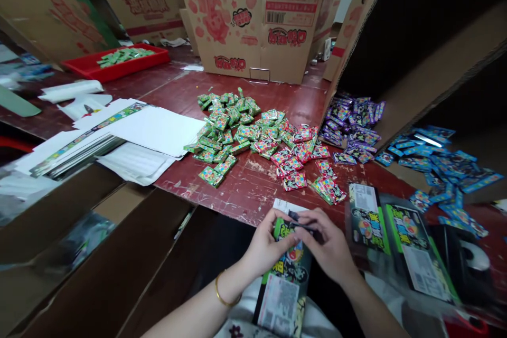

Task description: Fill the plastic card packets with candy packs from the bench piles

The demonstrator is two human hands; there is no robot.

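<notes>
A black and green printed packaging bag (281,296) leans upright against my lap, its top end between my hands. My left hand (269,243) pinches the bag's upper left edge, with a gold bangle on that wrist. My right hand (327,243) grips the upper right edge, fingers curled over the dark top. A white strip shows just behind the bag's top. Just past my hands lie red candy packets (295,181) and green candy packets (216,142) in loose heaps. More bags of the same print (412,243) lie flat to the right.
Purple packets (352,121) spill from a tipped carton (380,53), with blue packets (447,169) farther right. A black tape dispenser (455,259) sits at the right edge. White sheets (158,127), a red tray (83,66) and a large carton (253,16) stand left and back. An opened box (130,243) is at lower left.
</notes>
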